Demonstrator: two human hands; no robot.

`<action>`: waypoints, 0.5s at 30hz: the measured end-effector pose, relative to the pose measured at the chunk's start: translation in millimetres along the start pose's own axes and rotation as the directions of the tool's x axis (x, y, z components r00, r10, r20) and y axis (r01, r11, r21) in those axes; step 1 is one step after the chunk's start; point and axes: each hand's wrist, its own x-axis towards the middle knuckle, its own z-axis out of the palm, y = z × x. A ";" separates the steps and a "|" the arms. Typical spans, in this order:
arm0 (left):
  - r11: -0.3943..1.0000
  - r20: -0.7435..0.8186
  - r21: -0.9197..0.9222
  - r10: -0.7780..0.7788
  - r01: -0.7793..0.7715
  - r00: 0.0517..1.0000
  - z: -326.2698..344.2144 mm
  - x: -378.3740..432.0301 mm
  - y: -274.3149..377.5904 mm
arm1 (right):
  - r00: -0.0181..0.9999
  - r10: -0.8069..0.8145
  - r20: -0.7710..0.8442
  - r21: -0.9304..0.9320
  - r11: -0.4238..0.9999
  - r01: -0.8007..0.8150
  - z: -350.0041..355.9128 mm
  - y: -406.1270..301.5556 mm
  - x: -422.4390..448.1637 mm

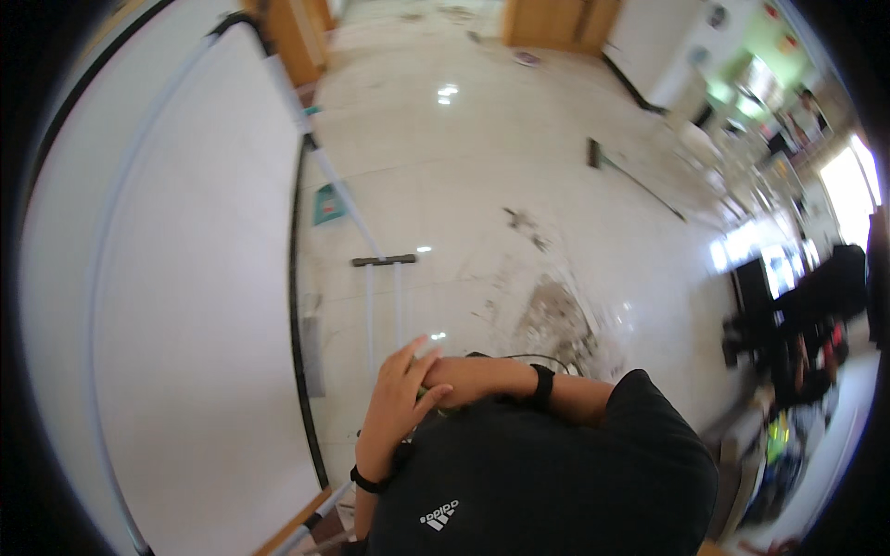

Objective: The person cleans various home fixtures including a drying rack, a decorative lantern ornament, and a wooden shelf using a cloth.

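Observation:
My left hand (400, 393) is raised in front of my chest, its fingers spread over my right hand (445, 379). The two overlap, and the fingers of the right one are mostly hidden. A small greenish thing (421, 390) shows between them, too little of it to name. Each wrist wears a black band. Just beyond the hands stands a white tubular rack (348, 201) with black joints. Its crossbar joint (384, 260) lies directly ahead of my left fingers. A thin dark cable (539, 357) curves past my right forearm.
A white wall (208, 278) with black skirting runs along the left. On the tiled floor are a teal dustpan (328, 205), a broom (593, 153) and a patch of grey dirt (556, 313). Blurred dark equipment (799, 306) stands at right; a person (806, 115) is farther back.

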 end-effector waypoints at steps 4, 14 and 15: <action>0.980 -0.083 -0.132 0.136 -0.146 0.987 14.7 25.6 13.7 | 0.785 0.354 -0.508 0.029 0.918 -0.395 26.6 46.9 -71.0; 0.902 0.181 -0.339 0.342 -0.268 0.922 93.9 49.3 51.7 | -0.837 0.067 -0.542 0.710 0.570 -0.414 184.4 -2.7 -361.8; 0.896 0.203 -0.345 0.363 -0.281 0.909 98.7 47.1 58.3 | -0.891 -0.237 -0.386 0.616 0.653 -0.441 195.0 -12.4 -385.0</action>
